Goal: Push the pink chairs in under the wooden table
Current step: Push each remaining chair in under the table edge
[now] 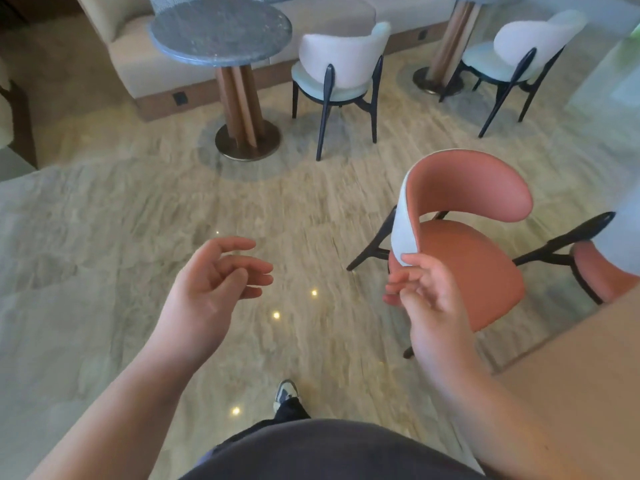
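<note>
Both my hands are out in front of me: my right hand (424,296) has its thumb and loosely curled fingers at the near end of the pink chair (474,258)'s curved backrest, touching its pale outer edge, though I cannot tell how firmly I grip it; my left hand (211,282) hangs free over the floor, fingers relaxed and half curled, holding nothing.

Beige marble floor (121,237) with streaky veining fills most of the room and mirrors small ceiling lights near my feet. Along the far wall runs a long beige banquette sofa (329,12) on a wooden plinth. At my lower right a tan slab, the wooden table (571,358), cuts across the corner; the pink chair stands just beside its edge, seat out on the open floor, black legs splayed. A second pink chair (606,271) sits further right, partly hidden behind the table's edge.

Ahead stands a round grey stone-topped table (221,29) on a fluted wooden pedestal with a dark metal foot. Two white chairs with black legs, one (343,64) beside it, the other (519,53) at a second pedestal table (450,46), face the sofa. Below, my dark shirt (329,452) and one sneaker (285,393) show.
</note>
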Demonstrator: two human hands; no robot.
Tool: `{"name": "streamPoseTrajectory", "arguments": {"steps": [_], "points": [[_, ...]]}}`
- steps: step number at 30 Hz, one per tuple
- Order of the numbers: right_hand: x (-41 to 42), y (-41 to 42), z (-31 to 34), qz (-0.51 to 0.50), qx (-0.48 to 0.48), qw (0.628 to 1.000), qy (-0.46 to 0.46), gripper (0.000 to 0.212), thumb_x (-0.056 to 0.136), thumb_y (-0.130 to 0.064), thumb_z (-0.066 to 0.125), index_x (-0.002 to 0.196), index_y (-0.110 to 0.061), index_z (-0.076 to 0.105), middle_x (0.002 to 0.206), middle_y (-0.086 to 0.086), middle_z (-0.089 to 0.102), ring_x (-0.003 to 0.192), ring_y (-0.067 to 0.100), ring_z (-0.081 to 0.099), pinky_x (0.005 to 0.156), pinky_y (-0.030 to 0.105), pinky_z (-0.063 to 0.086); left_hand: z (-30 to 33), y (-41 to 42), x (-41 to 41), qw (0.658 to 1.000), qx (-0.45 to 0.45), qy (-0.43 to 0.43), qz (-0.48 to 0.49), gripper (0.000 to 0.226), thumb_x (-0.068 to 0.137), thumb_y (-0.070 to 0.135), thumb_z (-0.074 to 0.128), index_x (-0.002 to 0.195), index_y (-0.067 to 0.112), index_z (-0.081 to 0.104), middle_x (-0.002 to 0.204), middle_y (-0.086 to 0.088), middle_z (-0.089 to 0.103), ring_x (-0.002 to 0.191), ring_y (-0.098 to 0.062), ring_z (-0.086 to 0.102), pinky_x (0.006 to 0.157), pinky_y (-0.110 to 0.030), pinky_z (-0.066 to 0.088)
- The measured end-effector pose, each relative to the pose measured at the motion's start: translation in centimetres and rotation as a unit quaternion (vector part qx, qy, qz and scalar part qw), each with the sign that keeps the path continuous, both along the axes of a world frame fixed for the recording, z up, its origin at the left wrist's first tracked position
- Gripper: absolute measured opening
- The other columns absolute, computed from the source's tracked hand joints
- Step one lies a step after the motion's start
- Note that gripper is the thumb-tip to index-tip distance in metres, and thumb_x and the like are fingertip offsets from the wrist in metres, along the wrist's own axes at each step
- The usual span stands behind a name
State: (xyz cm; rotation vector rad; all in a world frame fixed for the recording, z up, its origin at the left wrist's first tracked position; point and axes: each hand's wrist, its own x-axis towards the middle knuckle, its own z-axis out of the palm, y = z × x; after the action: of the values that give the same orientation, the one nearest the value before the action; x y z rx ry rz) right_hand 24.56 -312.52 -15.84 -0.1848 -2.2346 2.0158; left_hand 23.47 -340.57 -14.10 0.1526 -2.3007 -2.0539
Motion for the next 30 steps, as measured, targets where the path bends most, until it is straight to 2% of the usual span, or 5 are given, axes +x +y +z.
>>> {"name": "streamPoseTrajectory", "arguments": {"steps": [8, 13, 17, 22, 30], "points": [[-13.6, -2.4, 0.4, -0.047, -0.009, 0.999, -0.011, 0.058, 0.093, 0.018, 0.043, 0.111, -0.034, 0.062, 0.095, -0.005, 0.069, 0.090, 0.016, 0.067, 0.083, 0.028, 0.058, 1.6, -1.5, -17.3, 0.999, 0.021, -0.002, -0.047, 0.037, 0.091, 0.010, 0.049, 0.111, 0.033, 0.070, 0.102, -0.009, 0.081, 0.093, -0.028, 0.079, 0.078, -0.033, 0.064], [-22.9, -0.7, -0.6, -0.082, -0.028, 0.996, -0.029, 0.051, 0.094, 0.013, 0.046, 0.116, -0.030, 0.062, 0.097, -0.006, 0.068, 0.093, 0.016, 0.068, 0.082, 0.026, 0.056, 1.2, 0.1, -27.2, 0.997, 0.001, -0.001, -0.071, 0.038, 0.092, 0.012, 0.049, 0.107, 0.039, 0.071, 0.102, -0.008, 0.081, 0.094, -0.027, 0.079, 0.080, -0.037, 0.062], [-30.7, 1.2, -2.0, -0.096, -0.034, 0.995, -0.013, 0.049, 0.096, 0.011, 0.047, 0.115, -0.030, 0.064, 0.098, -0.003, 0.068, 0.093, 0.020, 0.070, 0.084, 0.026, 0.057, 0.9, 1.7, -36.1, 0.997, -0.019, -0.003, -0.075, 0.033, 0.091, 0.013, 0.049, 0.116, 0.027, 0.067, 0.103, -0.007, 0.081, 0.095, -0.026, 0.079, 0.083, -0.043, 0.060], [-42.3, 3.7, -3.0, -0.125, -0.116, 0.984, -0.041, 0.041, 0.098, 0.016, 0.046, 0.117, -0.016, 0.062, 0.096, 0.006, 0.066, 0.084, 0.021, 0.065, 0.059, 0.027, 0.059, 2.5, 4.1, -47.8, 0.994, -0.061, -0.006, -0.090, 0.034, 0.091, 0.014, 0.049, 0.120, 0.022, 0.065, 0.102, -0.005, 0.081, 0.095, -0.025, 0.079, 0.082, -0.040, 0.063], [-53.3, 7.7, -2.9, -0.189, -0.103, 0.974, -0.068, 0.051, 0.095, 0.014, 0.047, 0.109, -0.031, 0.067, 0.089, -0.008, 0.070, 0.083, 0.010, 0.068, 0.068, 0.025, 0.060, 2.7, 11.0, -62.6, 0.982, -0.074, -0.032, -0.173, 0.036, 0.092, 0.015, 0.050, 0.111, 0.038, 0.069, 0.104, -0.004, 0.081, 0.096, -0.023, 0.079, 0.079, -0.033, 0.064]]}}
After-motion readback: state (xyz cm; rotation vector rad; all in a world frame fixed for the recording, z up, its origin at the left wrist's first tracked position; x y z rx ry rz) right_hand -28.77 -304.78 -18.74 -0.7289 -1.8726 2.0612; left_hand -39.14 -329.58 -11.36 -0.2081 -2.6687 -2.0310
